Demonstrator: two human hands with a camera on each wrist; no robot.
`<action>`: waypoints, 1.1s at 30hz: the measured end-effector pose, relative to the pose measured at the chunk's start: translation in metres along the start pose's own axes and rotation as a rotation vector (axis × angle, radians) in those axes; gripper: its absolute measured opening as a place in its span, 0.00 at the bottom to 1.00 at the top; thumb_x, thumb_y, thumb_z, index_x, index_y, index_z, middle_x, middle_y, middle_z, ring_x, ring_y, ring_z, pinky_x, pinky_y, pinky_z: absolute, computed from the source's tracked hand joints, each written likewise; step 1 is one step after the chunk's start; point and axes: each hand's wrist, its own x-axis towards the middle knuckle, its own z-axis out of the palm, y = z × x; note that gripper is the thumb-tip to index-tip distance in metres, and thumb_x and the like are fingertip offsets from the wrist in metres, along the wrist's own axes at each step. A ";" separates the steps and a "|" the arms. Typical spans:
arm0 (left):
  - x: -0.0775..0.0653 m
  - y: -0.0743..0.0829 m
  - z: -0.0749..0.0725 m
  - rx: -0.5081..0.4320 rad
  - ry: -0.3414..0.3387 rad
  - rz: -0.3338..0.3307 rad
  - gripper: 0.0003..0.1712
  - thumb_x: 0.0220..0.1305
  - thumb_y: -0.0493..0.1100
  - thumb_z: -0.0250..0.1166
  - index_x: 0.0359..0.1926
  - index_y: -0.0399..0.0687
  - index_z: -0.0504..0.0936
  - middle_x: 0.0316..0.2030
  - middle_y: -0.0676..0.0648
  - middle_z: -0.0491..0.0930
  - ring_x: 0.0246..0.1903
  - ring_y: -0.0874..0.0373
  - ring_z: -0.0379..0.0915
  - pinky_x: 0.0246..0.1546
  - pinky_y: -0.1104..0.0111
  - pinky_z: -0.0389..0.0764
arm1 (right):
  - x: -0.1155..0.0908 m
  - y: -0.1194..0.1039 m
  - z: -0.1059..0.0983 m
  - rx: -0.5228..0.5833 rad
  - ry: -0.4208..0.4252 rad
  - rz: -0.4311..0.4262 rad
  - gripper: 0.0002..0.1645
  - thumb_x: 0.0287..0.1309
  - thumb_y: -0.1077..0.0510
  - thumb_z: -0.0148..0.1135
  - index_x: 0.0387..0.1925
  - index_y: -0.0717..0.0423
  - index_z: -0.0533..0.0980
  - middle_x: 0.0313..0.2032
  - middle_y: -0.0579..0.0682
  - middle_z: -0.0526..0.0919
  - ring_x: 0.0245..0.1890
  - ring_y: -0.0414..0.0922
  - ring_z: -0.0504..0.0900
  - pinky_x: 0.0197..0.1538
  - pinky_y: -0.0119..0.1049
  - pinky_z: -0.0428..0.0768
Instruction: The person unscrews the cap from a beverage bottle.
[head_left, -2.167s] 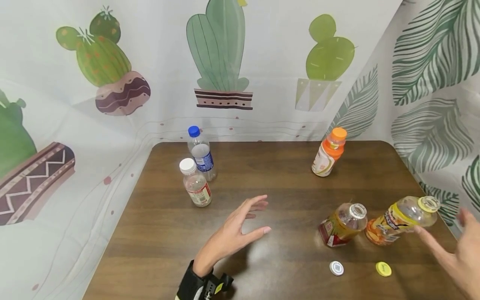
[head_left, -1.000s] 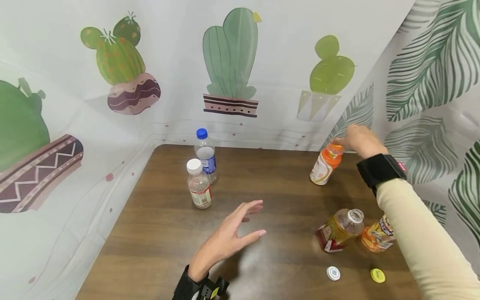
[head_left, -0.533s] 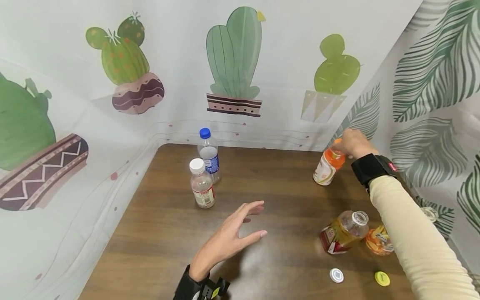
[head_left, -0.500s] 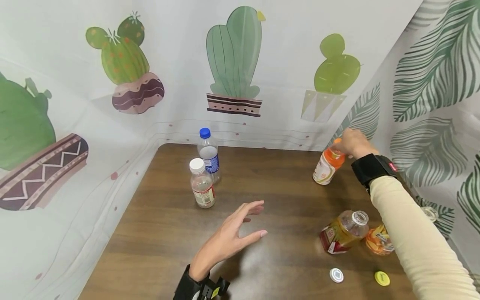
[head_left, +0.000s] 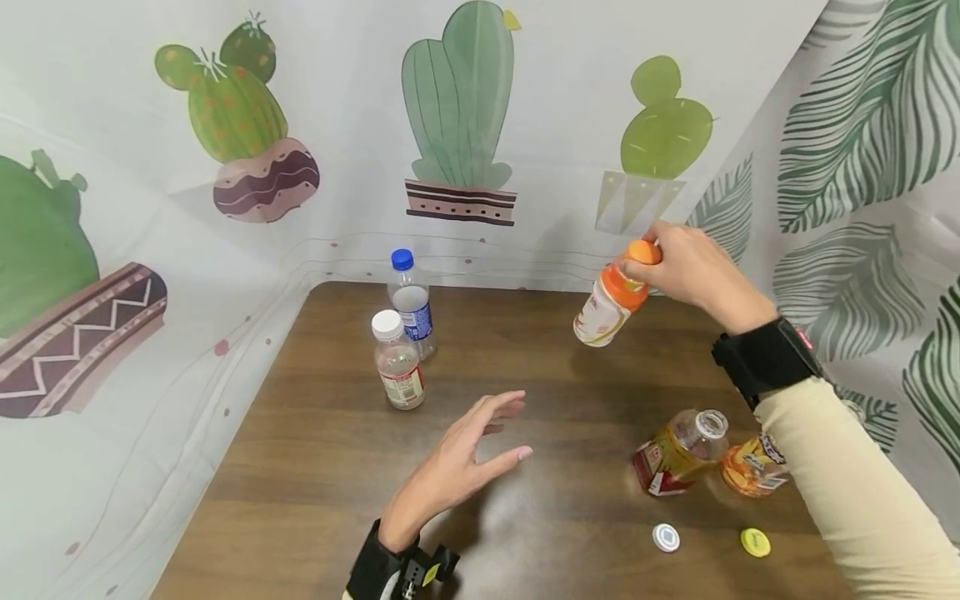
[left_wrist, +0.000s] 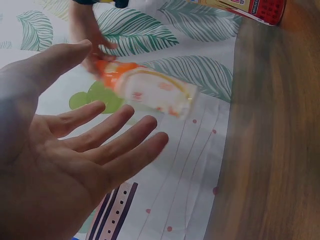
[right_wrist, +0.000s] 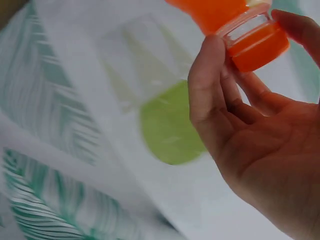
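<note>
My right hand (head_left: pixel 686 265) pinches an orange-and-white plastic bottle (head_left: pixel 602 312) by its neck, just under the orange cap (right_wrist: pixel 262 47). The bottle hangs tilted over the back right of the table, its base toward the left, with a shadow on the wood below. In the left wrist view that bottle (left_wrist: pixel 155 90) looks blurred. Over the middle of the table my left hand (head_left: pixel 457 462) is held with fingers spread and holds nothing. Its palm and fingers (left_wrist: pixel 117 142) show close up in the left wrist view.
On the left stand a white-capped bottle (head_left: pixel 400 375) and a blue-capped bottle (head_left: pixel 412 312). At right are two uncapped bottles, one with a red-and-yellow label (head_left: pixel 667 458), one orange-yellow (head_left: pixel 753 467) partly behind my sleeve. A white cap (head_left: pixel 666 537) and yellow cap (head_left: pixel 755 542) lie in front.
My right hand reached from the right edge to the orange bottle, gripped its neck, lifted it and carried it left. The left hand stays about where it was.
</note>
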 end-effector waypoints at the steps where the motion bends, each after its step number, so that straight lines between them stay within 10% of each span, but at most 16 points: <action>1: 0.001 0.000 0.000 -0.007 0.002 -0.003 0.36 0.67 0.53 0.65 0.72 0.63 0.62 0.63 0.55 0.72 0.65 0.58 0.69 0.63 0.62 0.74 | -0.005 -0.007 -0.002 -0.001 0.015 -0.023 0.25 0.62 0.40 0.62 0.38 0.61 0.75 0.30 0.55 0.76 0.30 0.51 0.73 0.28 0.39 0.67; 17: 0.010 0.011 0.004 0.006 0.159 0.000 0.51 0.56 0.55 0.74 0.75 0.66 0.55 0.71 0.57 0.59 0.71 0.58 0.58 0.71 0.54 0.64 | -0.081 -0.091 -0.004 0.067 0.115 -0.319 0.18 0.60 0.40 0.66 0.31 0.49 0.75 0.24 0.44 0.73 0.23 0.40 0.69 0.27 0.34 0.69; 28: 0.010 0.014 0.013 -0.083 0.104 0.027 0.43 0.55 0.50 0.76 0.68 0.63 0.65 0.56 0.56 0.78 0.53 0.61 0.76 0.57 0.61 0.78 | -0.110 -0.108 0.027 0.225 0.061 -0.422 0.16 0.60 0.45 0.68 0.32 0.48 0.71 0.23 0.40 0.70 0.21 0.34 0.68 0.24 0.26 0.71; 33: 0.010 0.013 0.015 -0.089 0.121 0.003 0.44 0.52 0.50 0.78 0.68 0.64 0.66 0.55 0.56 0.79 0.52 0.61 0.77 0.55 0.61 0.80 | -0.111 -0.104 0.034 0.063 0.228 -0.514 0.25 0.64 0.34 0.59 0.29 0.49 0.68 0.22 0.39 0.66 0.18 0.34 0.64 0.21 0.26 0.65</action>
